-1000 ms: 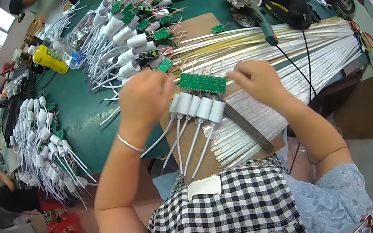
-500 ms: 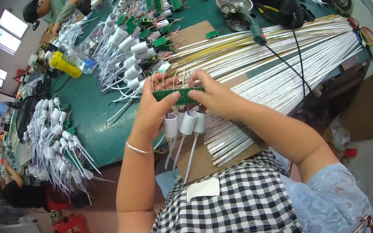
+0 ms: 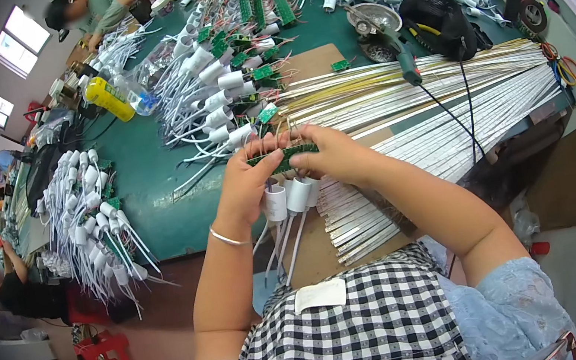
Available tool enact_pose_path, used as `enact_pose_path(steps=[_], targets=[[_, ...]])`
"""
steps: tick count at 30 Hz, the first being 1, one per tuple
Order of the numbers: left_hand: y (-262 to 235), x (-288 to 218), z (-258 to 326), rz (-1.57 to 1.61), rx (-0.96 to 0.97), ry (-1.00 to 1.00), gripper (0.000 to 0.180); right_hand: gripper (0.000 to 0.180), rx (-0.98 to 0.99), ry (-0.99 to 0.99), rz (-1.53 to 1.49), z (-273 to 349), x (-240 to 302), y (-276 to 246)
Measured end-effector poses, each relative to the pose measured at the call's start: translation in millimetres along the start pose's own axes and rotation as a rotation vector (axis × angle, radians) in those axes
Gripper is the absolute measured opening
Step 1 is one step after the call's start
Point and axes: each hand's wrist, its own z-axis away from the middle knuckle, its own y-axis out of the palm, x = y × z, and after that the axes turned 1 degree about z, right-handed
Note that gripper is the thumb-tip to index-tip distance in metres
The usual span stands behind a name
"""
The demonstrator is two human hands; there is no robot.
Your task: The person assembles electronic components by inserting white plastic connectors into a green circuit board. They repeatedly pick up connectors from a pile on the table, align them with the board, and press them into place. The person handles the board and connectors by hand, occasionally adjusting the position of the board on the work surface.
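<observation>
Between both hands I hold a green circuit board panel level above the table's near edge. My left hand grips its left end, thumb on the near face and fingers behind. My right hand pinches the other end the same way. Thin wires rise from the board's far side, by my fingertips. Several white cylindrical housings with white cables hang below the panel. Just beyond my hands lies a heap of white housings with small green boards.
Long silvery LED strips fan out to the right. A green-handled soldering iron rests at a metal dish. A second housing pile lies left, near a yellow bottle. A co-worker sits at the far left.
The panel has tilted, so less of its green face shows. My fingers have drawn closer together behind it, and the hanging housings have shifted slightly. The whole view has moved a little.
</observation>
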Motion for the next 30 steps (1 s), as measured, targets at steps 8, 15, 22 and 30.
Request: enact_pose_path(steps=[8, 15, 22, 30], targets=[[2.3, 11.1, -7.6, -0.058, -0.11, 0.029, 0.015, 0.023, -0.133, -0.29, 0.547, -34.0, -18.9, 6.4], [-10.2, 28.7, -10.0, -0.091, -0.092, 0.028, 0.025, 0.028, -0.167, -0.35, 0.783, -46.9, -38.4, 17.6], [-19.3, 22.5, -1.7, 0.103, 0.016, 0.009, 0.033, 0.033, 0.144, -0.152, 0.287, -21.3, 3.3, 13.5], [-26.0, 5.6, 2.0, -0.353, -0.042, 0.067, 0.038, 0.029, -0.047, -0.271, 0.744, -59.4, -33.4, 44.6]])
